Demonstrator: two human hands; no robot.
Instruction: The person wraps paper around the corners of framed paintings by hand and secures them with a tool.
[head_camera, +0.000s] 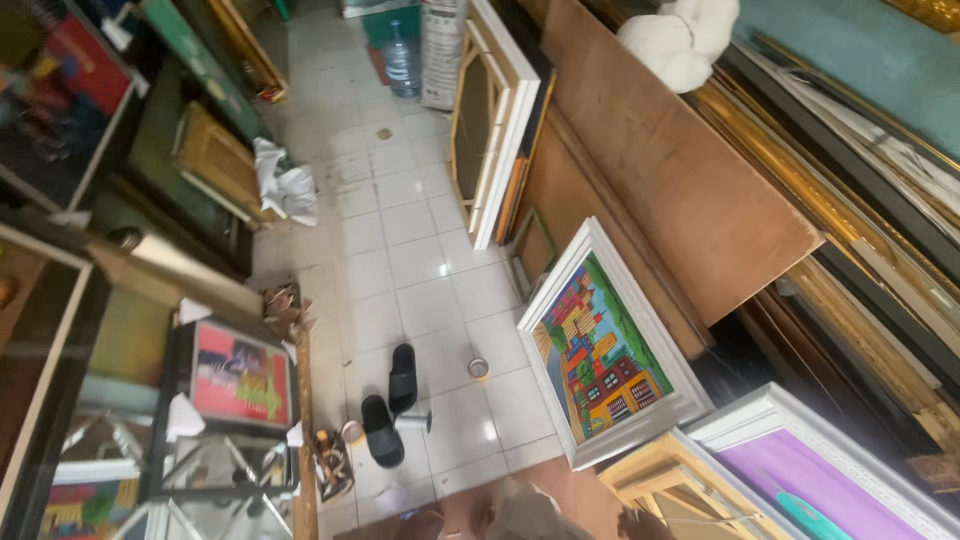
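Note:
My left hand is out of view. At the bottom edge, a small brown shape (634, 522) touches a bare wooden frame (668, 470). It may be part of my right hand, but too little shows to tell its grip. Khaki cloth (525, 515), probably my own clothing, fills the bottom centre. Leaning just beyond is a white-framed painting of colourful houses (598, 350). A white-framed purple canvas (810, 470) lies at the bottom right.
A pair of black slippers (392, 400) and a small tin (479, 368) lie on the white tiled floor (400, 220). A large brown board (660, 170) and stacked frames (492, 120) line the right side. Framed pictures crowd the left (240, 375). A water bottle (402, 60) stands far back.

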